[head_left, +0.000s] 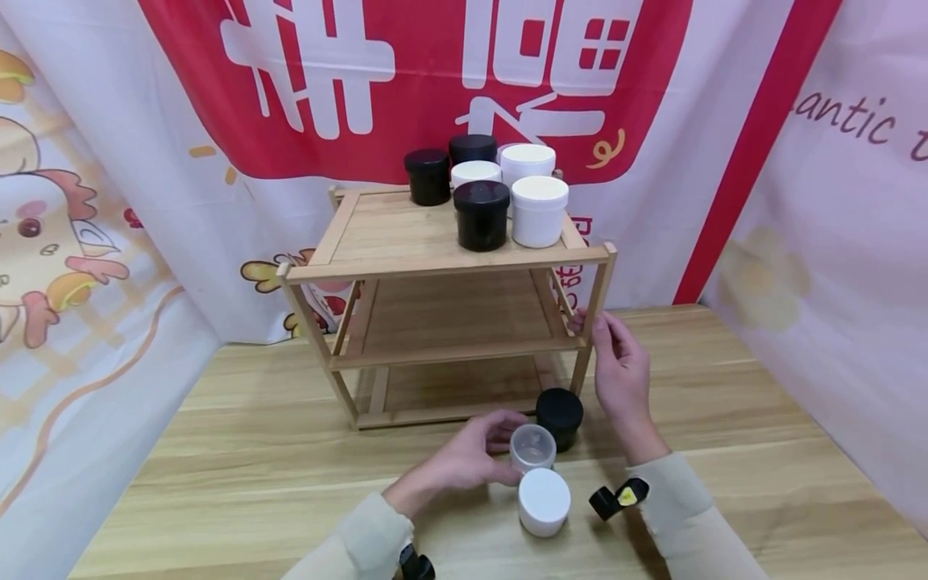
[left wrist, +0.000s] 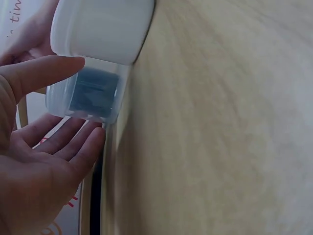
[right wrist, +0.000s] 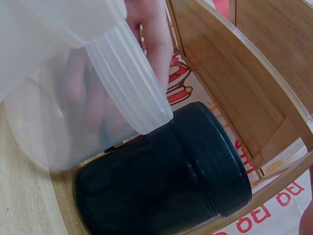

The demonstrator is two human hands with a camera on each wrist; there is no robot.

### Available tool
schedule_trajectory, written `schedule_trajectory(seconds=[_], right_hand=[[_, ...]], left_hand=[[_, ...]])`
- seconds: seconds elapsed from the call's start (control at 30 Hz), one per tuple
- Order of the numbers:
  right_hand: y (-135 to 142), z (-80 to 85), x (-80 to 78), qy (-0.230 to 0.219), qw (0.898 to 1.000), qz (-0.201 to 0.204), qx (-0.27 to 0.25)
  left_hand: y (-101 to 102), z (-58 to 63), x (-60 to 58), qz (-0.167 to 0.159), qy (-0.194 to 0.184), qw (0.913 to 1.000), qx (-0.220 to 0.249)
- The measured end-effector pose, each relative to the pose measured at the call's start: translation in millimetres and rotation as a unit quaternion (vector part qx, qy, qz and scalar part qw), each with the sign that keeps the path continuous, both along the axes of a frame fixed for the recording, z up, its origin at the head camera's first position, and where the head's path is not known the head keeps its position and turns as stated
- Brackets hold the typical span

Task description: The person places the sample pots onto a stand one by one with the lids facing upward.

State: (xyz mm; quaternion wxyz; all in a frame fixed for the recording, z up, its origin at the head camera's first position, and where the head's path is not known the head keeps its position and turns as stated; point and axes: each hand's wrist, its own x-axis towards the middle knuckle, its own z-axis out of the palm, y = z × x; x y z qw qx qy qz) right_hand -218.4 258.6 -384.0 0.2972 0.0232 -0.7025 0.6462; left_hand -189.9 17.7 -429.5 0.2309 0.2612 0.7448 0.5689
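Note:
My left hand (head_left: 474, 453) holds a clear lidded jar (head_left: 532, 448) on the table, thumb on the near side and fingers on the far side. In the right wrist view, its fingers show blurred through the jar's wall. A white jar (head_left: 544, 501) stands in front of the clear one, and a black jar (head_left: 559, 417) stands just behind, by the rack's front foot. At the right, my right hand (head_left: 625, 372) grips the front post of a three-tier wooden rack (head_left: 435, 262), fingers partly hidden behind the post.
On the rack's top, toward the right, stand several jars: black ones (head_left: 482, 216) and white ones (head_left: 540, 211). The middle shelf (head_left: 464, 314) and bottom shelf (head_left: 464, 387) lie beneath. A printed cloth (head_left: 319, 161) hangs behind the rack. Wooden tabletop (head_left: 239, 451) surrounds its feet.

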Motion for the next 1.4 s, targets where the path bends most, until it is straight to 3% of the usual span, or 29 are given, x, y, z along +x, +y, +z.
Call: schedule_trajectory(seconds=[0.47,0.7,0.9,1.07,1.4], right_hand=[[0,1.4,-0.7,-0.007,1.000,-0.007,0.016],[-1,4.7,-2.4,-0.002,1.000,0.000,0.010],[-1,5.2,-1.7,0.001,1.000,-0.001,0.007],[-3,-1.2,1.5,-0.003,1.000,0.002,-0.001],[-2,-0.7,3.9,-0.025,1.000,-0.007,0.013]], left_hand=[[2,-2.5,1.2,0.043,0.001,0.9990,-0.012],[-3,6.2,-0.1,0.068,0.029,0.9972,-0.006],[-18,30.1,4.3,0.104,0.059,0.9928,-0.004],[-31,57.9,12.9,0.130,0.085,0.9878,0.000],[-42,118.1,18.9,0.168,0.072,0.9820,0.049]])
